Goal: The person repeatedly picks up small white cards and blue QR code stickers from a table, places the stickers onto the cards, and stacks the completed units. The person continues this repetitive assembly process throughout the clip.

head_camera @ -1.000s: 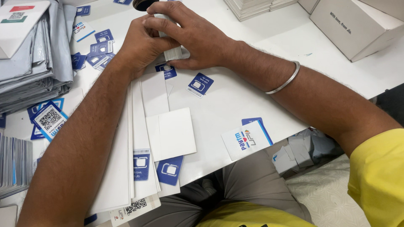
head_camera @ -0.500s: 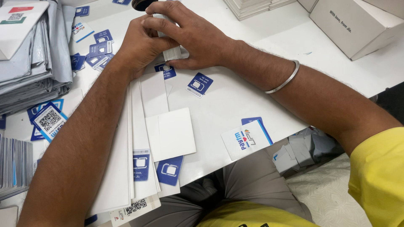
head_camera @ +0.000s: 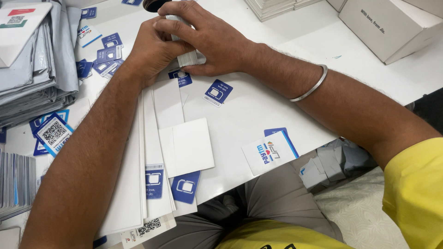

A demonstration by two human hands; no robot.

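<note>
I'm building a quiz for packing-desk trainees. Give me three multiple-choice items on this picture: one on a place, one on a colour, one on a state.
1. Where does the thick pile of grey pouches lie?
A. At the left edge of the table
B. On the person's lap
C. Inside the white box

2. What colour is the sleeve on the right arm?
A. Red
B. Yellow
C. Black

3. How is the small stack of cards held?
A. Lying untouched on the table
B. Pinched in one hand only
C. Clasped between both hands

Answers:
1. A, the grey pouches sit on the table far left, apart from the white box.
2. B, the sleeve is yellow.
3. C, the left hand and right hand both close on the stack of cards.
</note>
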